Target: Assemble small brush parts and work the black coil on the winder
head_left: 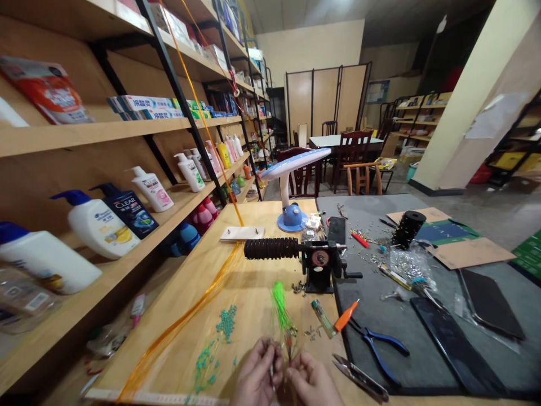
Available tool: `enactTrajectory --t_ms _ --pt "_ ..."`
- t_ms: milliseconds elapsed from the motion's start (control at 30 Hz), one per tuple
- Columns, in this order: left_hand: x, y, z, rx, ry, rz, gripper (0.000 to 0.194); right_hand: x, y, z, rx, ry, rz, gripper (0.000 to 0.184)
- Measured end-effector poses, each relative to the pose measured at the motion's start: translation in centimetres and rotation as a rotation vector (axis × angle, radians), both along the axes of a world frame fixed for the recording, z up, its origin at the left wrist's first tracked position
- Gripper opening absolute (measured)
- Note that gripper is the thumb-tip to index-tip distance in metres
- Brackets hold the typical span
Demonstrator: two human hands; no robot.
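Note:
My left hand (260, 369) and my right hand (311, 376) are close together at the table's near edge, fingers pinched. Thin strands and a small dark piece (289, 341) show between the fingertips; exactly what each hand grips is too small to make out. Just beyond lies a bundle of bright green strands (279, 301). To the left are green beads (226, 322) and green pieces on thin lines (205, 363). Small metal bits (313, 332) lie right of my fingertips. Farther right are scissors-like snips (359, 376), blue-handled pliers (382, 344) and an orange-tipped tool (346, 316).
A black hand-cranked winder (320, 265) stands ahead, its ridged spool (270, 248) reaching left. Orange line (203, 299) runs along the left side up past a blue lamp (291, 217). Shelves with bottles (99, 225) flank the left; a dark phone (490, 301) lies on the grey mat.

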State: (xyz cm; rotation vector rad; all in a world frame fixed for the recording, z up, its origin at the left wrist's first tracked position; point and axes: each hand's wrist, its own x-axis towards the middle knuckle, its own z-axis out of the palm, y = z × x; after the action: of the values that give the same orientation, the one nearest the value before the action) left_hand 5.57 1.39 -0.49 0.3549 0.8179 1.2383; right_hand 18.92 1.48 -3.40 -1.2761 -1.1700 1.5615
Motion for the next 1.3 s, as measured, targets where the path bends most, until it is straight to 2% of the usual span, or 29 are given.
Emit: enactTrajectory --t_ms 100,167,300,467,600,667,833,1000,1100,1300 --pt "0.1 0.1 0.1 0.026 0.057 0.015 0.03 0.3 -0.1 -0.5 0.047 -0.145 0.008 0.026" --pt "0.2 0.1 -0.1 0.028 0.09 0.043 0.032 0.4 -0.1 -0.6 0.054 -0.168 0.019 0.025" --pt "0.5 0.0 -0.9 0.043 0.176 0.106 0.035 0.4 0.0 0.1 -0.019 -0.061 0.024 0.03" --pt "0.9 -0.1 -1.8 0.115 0.291 0.082 0.038 0.5 0.4 0.7 -0.1 0.108 0.014 0.045" --pt "0.7 0.0 -1.8 0.03 0.288 0.093 0.045 0.8 0.9 -0.4 -0.13 0.242 -0.154 0.057" --pt "0.5 0.0 -1.7 -0.012 0.285 0.087 0.047 0.6 0.9 -0.8 -0.142 0.247 -0.183 0.063" --pt "0.8 -0.3 -1.6 -0.066 0.225 0.069 0.048 0.0 0.4 -0.1 -0.184 0.17 -0.057 0.066" --pt "1.5 -0.4 -1.1 -0.01 0.199 0.096 0.042 0.5 0.5 0.6 -0.152 0.168 -0.068 0.06" --pt "1.5 -0.5 -0.9 0.021 0.213 0.09 0.039 0.7 0.4 0.4 -0.152 0.157 -0.065 0.058" --pt "1.1 -0.4 -0.8 -0.013 0.199 0.069 0.038 0.7 0.1 -0.9 -0.129 0.198 -0.09 0.058"
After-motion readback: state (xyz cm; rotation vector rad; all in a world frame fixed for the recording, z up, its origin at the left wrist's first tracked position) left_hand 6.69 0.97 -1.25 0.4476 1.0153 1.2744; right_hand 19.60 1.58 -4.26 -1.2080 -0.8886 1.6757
